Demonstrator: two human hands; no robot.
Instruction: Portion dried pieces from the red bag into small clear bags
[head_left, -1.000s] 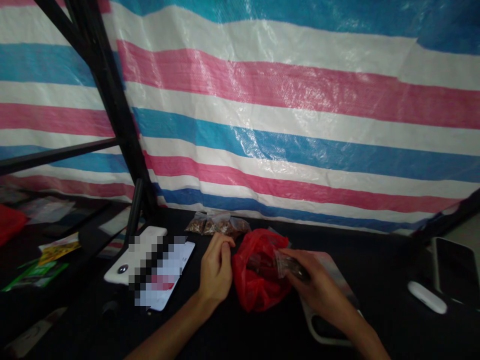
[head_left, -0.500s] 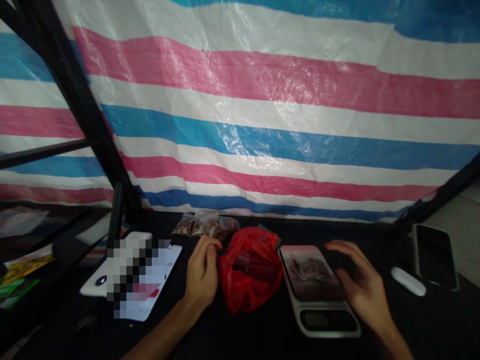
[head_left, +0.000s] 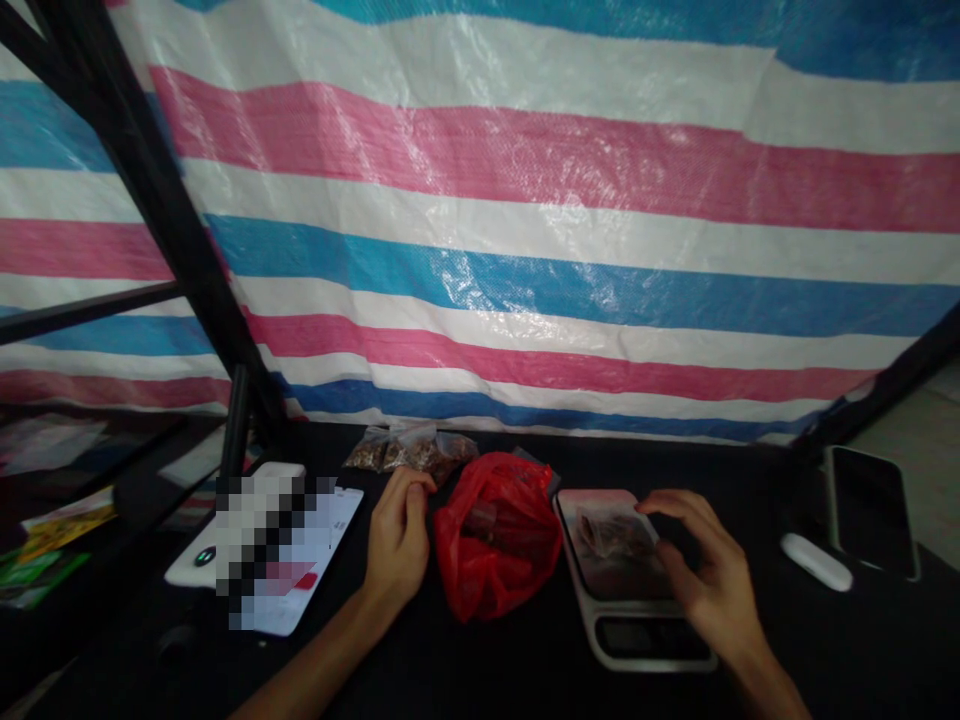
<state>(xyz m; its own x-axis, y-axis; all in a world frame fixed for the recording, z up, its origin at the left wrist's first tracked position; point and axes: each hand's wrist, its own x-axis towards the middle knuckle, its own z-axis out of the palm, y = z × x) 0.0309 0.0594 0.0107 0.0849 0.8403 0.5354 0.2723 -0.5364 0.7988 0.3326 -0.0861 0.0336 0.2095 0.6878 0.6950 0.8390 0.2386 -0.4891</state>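
Note:
A red plastic bag (head_left: 495,555) lies open on the black table, with dark pieces inside. My left hand (head_left: 397,545) rests against its left rim, fingers curled closed at the bag's edge. To the right is a small kitchen scale (head_left: 600,585) with a clear pouch (head_left: 611,530) of brown bits on its platform. My right hand (head_left: 709,575) hovers over the scale's right side, fingers spread and bent. Its fingertips touch the right edge of the pouch.
Several filled clear pouches (head_left: 409,450) lie behind the red bag by the striped tarp (head_left: 525,250). A white device (head_left: 199,558) and a blurred card lie at left beside a black frame post (head_left: 232,440). A phone (head_left: 870,510) and a white case (head_left: 816,562) lie at right.
My right hand carried the clear pouch from over the red bag onto the scale, let it go, then came back so its fingertips touch it. My left hand stayed at the bag's rim.

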